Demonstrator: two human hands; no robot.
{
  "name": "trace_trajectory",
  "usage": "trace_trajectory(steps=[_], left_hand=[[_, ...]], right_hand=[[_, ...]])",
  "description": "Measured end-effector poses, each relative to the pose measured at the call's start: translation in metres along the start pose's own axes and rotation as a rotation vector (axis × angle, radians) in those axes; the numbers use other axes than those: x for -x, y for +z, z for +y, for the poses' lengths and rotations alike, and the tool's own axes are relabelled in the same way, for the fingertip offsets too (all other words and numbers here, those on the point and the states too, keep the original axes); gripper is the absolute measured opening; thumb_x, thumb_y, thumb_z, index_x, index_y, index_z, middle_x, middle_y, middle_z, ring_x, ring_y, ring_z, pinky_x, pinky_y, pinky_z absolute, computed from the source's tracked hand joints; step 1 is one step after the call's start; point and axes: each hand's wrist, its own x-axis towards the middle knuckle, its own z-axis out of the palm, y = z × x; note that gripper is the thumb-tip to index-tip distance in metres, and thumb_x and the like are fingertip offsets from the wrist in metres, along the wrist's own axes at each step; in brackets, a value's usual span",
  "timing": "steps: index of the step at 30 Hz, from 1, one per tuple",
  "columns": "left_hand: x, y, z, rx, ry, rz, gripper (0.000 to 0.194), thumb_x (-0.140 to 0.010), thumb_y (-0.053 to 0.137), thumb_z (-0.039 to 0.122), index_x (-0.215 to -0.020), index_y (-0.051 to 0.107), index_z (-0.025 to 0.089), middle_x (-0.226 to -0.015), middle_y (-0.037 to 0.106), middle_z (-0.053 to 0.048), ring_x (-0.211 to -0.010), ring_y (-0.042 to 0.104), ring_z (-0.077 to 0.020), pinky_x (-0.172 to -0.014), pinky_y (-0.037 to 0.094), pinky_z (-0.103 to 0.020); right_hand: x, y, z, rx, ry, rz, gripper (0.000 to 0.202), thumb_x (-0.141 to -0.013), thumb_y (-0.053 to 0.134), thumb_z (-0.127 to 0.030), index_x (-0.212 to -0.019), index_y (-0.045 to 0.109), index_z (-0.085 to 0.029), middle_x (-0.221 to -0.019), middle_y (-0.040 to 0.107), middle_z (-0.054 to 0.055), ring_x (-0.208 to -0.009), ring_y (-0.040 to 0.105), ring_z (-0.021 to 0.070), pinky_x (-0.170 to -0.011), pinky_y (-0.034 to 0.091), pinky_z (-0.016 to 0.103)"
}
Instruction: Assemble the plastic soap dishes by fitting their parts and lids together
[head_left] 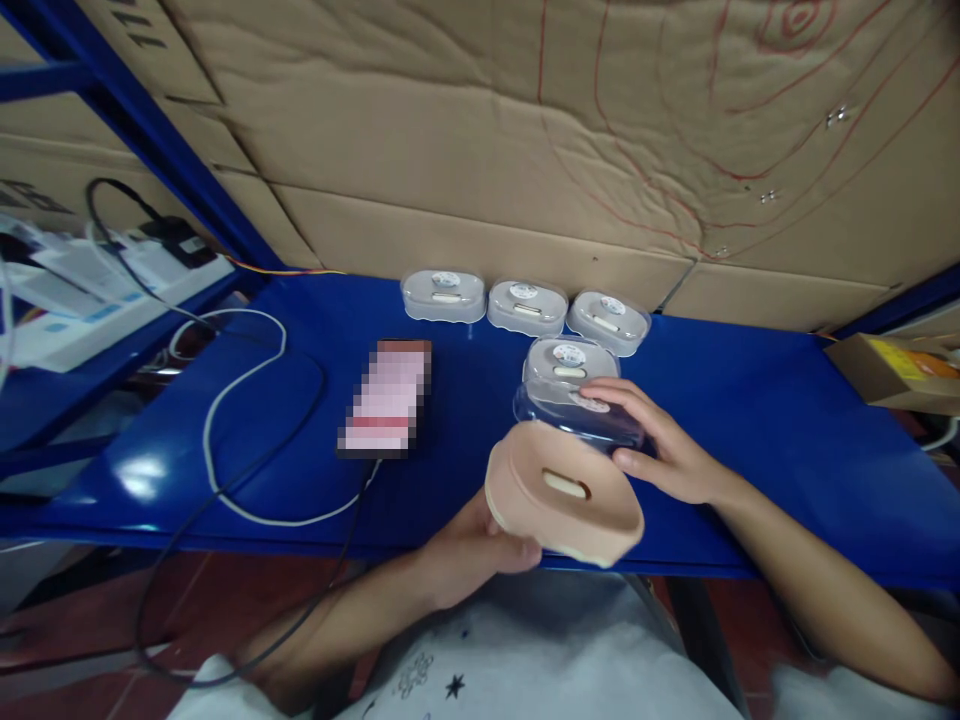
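Note:
My left hand (484,545) grips a peach-coloured oval soap dish (562,515) by its left side, tilted towards me above the table's front edge. The dish has a slot with a cream piece in its middle and a wavy cream lower rim. Just behind it, my right hand (671,455) holds a clear plastic cover (551,408) with a round sticker, fingers on its top and thumb at its near side. Behind that cover stands a grey covered soap dish (541,358), partly hidden by it; I cannot tell whether they touch.
Three more grey covered dishes (527,310) stand in a row along the cardboard wall (465,220). A phone (386,400) with a cable plugged in lies left on the blue table (750,420). Loose cables (210,440) loop over the left edge. A small cardboard box (877,375) sits far right.

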Motion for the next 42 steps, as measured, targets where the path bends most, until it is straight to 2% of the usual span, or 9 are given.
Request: trace_trajectory(steps=[4,11,20,23,25,28,33,37,42], left_hand=[[0.004,-0.002,0.005,-0.057,-0.186,-0.238,0.089,-0.071,0.096,0.042,-0.149,0.057,0.024,-0.136,0.073,-0.014,-0.135,0.062,-0.0415,-0.116,0.042,-0.061],[0.006,-0.007,0.000,-0.042,-0.246,-0.190,0.101,-0.070,0.096,0.026,-0.157,0.046,0.027,-0.141,0.071,-0.013,-0.139,0.059,-0.0396,-0.116,0.040,-0.058],[0.000,-0.003,-0.002,-0.011,-0.176,-0.007,0.094,-0.063,0.101,0.027,-0.147,0.060,0.025,-0.147,0.069,-0.014,-0.143,0.054,-0.0449,-0.121,0.035,-0.063],[-0.002,-0.001,-0.001,-0.012,-0.103,0.012,0.086,-0.070,0.099,0.029,-0.147,0.061,0.024,-0.147,0.068,-0.015,-0.145,0.054,-0.0433,-0.123,0.034,-0.062],[-0.003,0.000,0.000,-0.026,-0.072,-0.001,0.082,-0.074,0.097,0.032,-0.147,0.060,0.023,-0.147,0.067,-0.016,-0.146,0.053,-0.0428,-0.125,0.033,-0.061],[-0.003,0.001,0.000,-0.078,-0.051,-0.005,0.091,-0.075,0.096,0.031,-0.154,0.052,0.027,-0.151,0.065,-0.015,-0.148,0.052,-0.0423,-0.124,0.034,-0.062],[0.002,0.002,0.007,-0.191,-0.046,0.003,0.099,-0.079,0.092,0.030,-0.161,0.036,0.033,-0.161,0.054,-0.015,-0.149,0.051,-0.0403,-0.122,0.040,-0.060],[0.013,0.000,0.014,-0.424,0.062,0.118,0.097,-0.084,0.088,0.026,-0.158,0.029,0.046,-0.168,0.041,-0.009,-0.148,0.052,-0.0358,-0.116,0.049,-0.054],[0.030,-0.008,0.022,-0.925,0.111,0.214,0.101,-0.080,0.091,0.030,-0.162,0.032,0.042,-0.164,0.047,-0.013,-0.144,0.053,-0.0415,-0.119,0.043,-0.064]], right_hand=[[-0.001,0.001,0.010,0.371,-0.032,0.023,0.065,-0.098,0.070,-0.051,-0.156,0.047,-0.032,-0.159,0.049,0.015,-0.147,0.049,0.0371,-0.119,0.043,0.058],[-0.004,0.017,0.020,0.681,-0.029,0.000,0.068,-0.101,0.066,-0.053,-0.160,0.044,-0.027,-0.165,0.046,0.018,-0.151,0.043,0.0409,-0.118,0.039,0.064],[0.000,0.007,0.001,0.222,-0.059,-0.004,0.053,-0.111,0.046,-0.049,-0.162,0.042,-0.037,-0.162,0.052,0.009,-0.153,0.046,0.0311,-0.124,0.039,0.058],[0.004,0.004,-0.009,0.072,-0.136,-0.141,0.083,-0.099,0.062,-0.068,-0.168,0.033,-0.032,-0.167,0.047,0.011,-0.155,0.044,0.0320,-0.125,0.041,0.053],[0.006,0.008,-0.015,0.080,-0.148,-0.222,0.097,-0.089,0.077,-0.065,-0.168,0.032,-0.030,-0.170,0.043,0.012,-0.158,0.040,0.0325,-0.126,0.041,0.051],[0.008,0.016,-0.020,0.075,-0.148,-0.234,0.092,-0.088,0.083,-0.048,-0.165,0.037,-0.029,-0.166,0.048,0.013,-0.158,0.041,0.0313,-0.125,0.043,0.049],[0.010,0.020,-0.022,0.054,-0.125,-0.184,0.091,-0.083,0.085,-0.042,-0.161,0.040,-0.027,-0.162,0.052,0.014,-0.153,0.047,0.0325,-0.123,0.046,0.049],[0.010,0.017,-0.018,0.046,-0.127,-0.146,0.084,-0.085,0.082,-0.044,-0.157,0.043,-0.028,-0.160,0.054,0.013,-0.151,0.051,0.0329,-0.121,0.048,0.050],[0.009,0.015,-0.018,0.039,-0.139,-0.139,0.082,-0.086,0.081,-0.049,-0.156,0.044,-0.029,-0.159,0.056,0.012,-0.148,0.053,0.0323,-0.120,0.049,0.050]])
